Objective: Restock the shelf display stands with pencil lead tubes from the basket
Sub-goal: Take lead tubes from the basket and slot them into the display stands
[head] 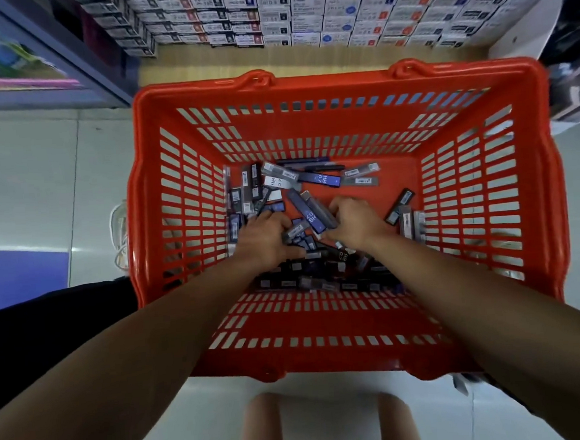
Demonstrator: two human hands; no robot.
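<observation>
An orange plastic basket (pixel 337 82) stands on the floor below me. Its bottom is strewn with several pencil lead tubes (pixel 323 179), dark blue and grey, some marked "HB 0.7". Both my hands reach down into the pile. My left hand (pixel 266 238) lies curled over tubes at the left of the heap, fingers closed around some of them. My right hand (pixel 354 222) is clenched on a blue tube (pixel 310 216) that sticks out from its fingers toward the upper left. Tubes under my palms are hidden.
Stacked white stationery boxes (pixel 301 9) fill the shelf base beyond the basket, above a wooden ledge (pixel 305 59). A display cabinet (pixel 30 59) stands at the upper left. Pale tiled floor (pixel 39 189) surrounds the basket. A stool (pixel 330 423) sits below it.
</observation>
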